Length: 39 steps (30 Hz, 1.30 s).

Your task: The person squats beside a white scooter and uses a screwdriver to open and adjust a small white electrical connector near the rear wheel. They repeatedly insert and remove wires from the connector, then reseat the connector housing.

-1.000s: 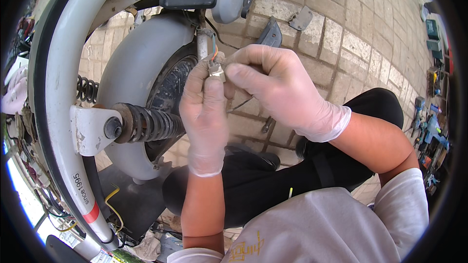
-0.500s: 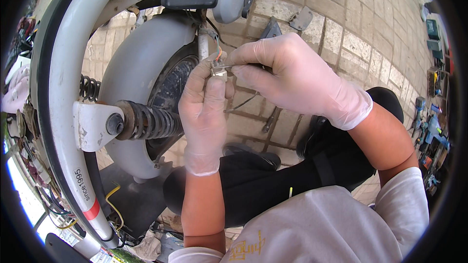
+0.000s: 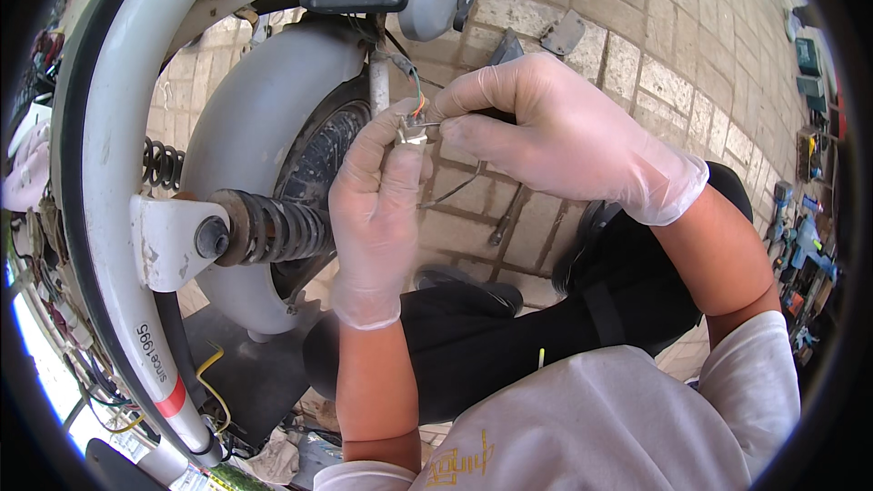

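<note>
Between thumb and fingers, my gloved left hand pinches a small whitish wire connector. Thin green and orange wires run from its top toward the grey fender. My gloved right hand is closed on a slim metal tool, whose tip meets the connector's side. Most of this tool is hidden in my right fingers, so its exact kind does not show. Both hands are close together, beside the rear wheel of a scooter-like vehicle.
On my left stand the vehicle's white frame tube, grey fender and a coil-spring shock absorber. A metal plate and a long-handled tool lie on the paving. Tools and boxes line the far right.
The connector and my left hand have shifted and turned slightly. My right hand has moved slightly up, its tool still at the connector. The wires now bow a little more to the right.
</note>
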### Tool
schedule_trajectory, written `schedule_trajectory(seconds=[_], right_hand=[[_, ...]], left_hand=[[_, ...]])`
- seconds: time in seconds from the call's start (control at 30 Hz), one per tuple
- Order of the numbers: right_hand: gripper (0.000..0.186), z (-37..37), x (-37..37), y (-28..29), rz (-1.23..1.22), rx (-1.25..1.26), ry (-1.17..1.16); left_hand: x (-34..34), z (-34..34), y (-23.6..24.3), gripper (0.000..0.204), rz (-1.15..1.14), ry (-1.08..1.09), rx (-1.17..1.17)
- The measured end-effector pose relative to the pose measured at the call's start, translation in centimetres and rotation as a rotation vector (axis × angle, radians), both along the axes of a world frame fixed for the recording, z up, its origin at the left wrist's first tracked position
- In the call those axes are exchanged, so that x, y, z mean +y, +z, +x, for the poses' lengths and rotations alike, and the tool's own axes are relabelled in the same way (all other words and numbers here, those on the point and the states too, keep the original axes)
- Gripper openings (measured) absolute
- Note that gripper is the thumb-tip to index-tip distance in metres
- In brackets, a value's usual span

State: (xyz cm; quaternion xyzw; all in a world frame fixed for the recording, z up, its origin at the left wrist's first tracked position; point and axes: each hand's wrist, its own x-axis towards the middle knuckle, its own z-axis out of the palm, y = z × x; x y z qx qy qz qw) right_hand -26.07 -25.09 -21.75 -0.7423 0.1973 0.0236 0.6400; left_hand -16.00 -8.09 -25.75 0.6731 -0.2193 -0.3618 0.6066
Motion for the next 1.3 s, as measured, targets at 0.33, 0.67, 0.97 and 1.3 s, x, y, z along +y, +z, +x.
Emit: schedule_trajectory(seconds=[0.33, 0.67, 0.97, 1.3], right_hand=[[0.019, -0.2, -0.2, -0.9, -0.488, -0.168, 0.09], [0.019, -0.4, 2.2, -0.9, -0.196, -0.057, -0.129], [0.025, -0.3, 2.7, -0.3, 0.037, 0.056, -0.192], [0.025, -0.4, 3.4, -1.0, 0.107, 0.004, -0.274]], left_hand=[[0.2, 0.3, -0.2, 0.026, 0.125, -0.065, -0.229], [0.0, -0.4, -0.7, 0.028, 0.126, 0.026, -0.399], [-0.5, -1.1, -1.6, 0.032, 0.057, 0.098, -0.662], [-0.6, -1.4, -1.3, 0.032, 0.096, 0.102, -0.705]])
